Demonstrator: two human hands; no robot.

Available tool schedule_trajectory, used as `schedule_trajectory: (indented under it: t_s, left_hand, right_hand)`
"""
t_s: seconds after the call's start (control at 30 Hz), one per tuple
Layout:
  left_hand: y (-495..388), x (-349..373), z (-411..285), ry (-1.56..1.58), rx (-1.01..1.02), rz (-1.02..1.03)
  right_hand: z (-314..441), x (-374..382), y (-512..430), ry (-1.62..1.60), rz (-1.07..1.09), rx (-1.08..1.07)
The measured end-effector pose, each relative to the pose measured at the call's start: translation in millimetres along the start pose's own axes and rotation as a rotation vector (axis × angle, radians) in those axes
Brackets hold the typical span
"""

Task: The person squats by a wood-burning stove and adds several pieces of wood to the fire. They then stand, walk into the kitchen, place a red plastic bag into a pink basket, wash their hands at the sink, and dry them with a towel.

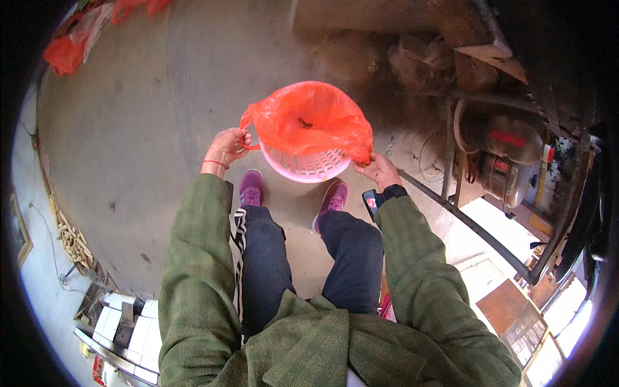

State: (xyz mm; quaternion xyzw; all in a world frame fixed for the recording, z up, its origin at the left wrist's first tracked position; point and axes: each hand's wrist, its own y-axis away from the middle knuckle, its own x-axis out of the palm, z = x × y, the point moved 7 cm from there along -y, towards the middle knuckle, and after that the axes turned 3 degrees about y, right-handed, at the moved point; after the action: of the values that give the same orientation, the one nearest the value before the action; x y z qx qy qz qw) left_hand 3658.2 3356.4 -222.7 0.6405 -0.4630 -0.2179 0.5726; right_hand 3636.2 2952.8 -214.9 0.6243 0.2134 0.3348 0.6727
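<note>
In front of my feet is a pink slotted plastic basket (pixel 309 167). A thin red plastic bag (pixel 329 113) lies across it, sagging inside and draped over part of the rim. Something small and dark shows in the bag's hollow; I cannot tell what it is. My left hand (pixel 228 146) pinches a handle loop of the bag at the basket's left side. On the right, my right hand (pixel 378 169) grips a bunched corner of the bag close to the rim. Whether its fingers also touch the basket is unclear.
A metal frame (pixel 447 203) stands at the right, with large plastic bottles (pixel 508 159) beside it. More red plastic bags (pixel 65 53) lie at the upper left. Corncobs (pixel 72 237) are heaped along the left wall. White tiled surfaces (pixel 140 338) are at the lower left.
</note>
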Motion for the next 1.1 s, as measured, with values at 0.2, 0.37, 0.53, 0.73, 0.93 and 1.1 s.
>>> schedule_trajectory:
  t_s: [0.2,0.37,0.53,0.73,0.93,1.1]
  left_hand:
    - [-22,-13,12,0.067,0.075,0.066]
    - [-14,-21,-22,-0.623,0.704,-0.467]
    - [69,16,-22,-0.677,1.040,-0.570]
    - [87,103,81,-0.355,0.184,0.078]
    - [51,117,74,0.087,0.214,0.043]
    - [38,107,78,0.255,0.097,0.036]
  right_hand:
    - [-22,-15,-17,0.184,-0.095,-0.133]
    - [-29,-1,-25,0.347,-0.092,-0.245]
    - [-32,4,-18,0.274,-0.062,-0.271]
    - [-36,-15,-7,0.242,-0.036,-0.110]
    - [-32,-9,7,0.388,-0.008,-0.046]
    - [-28,3,22,0.513,0.051,-0.180]
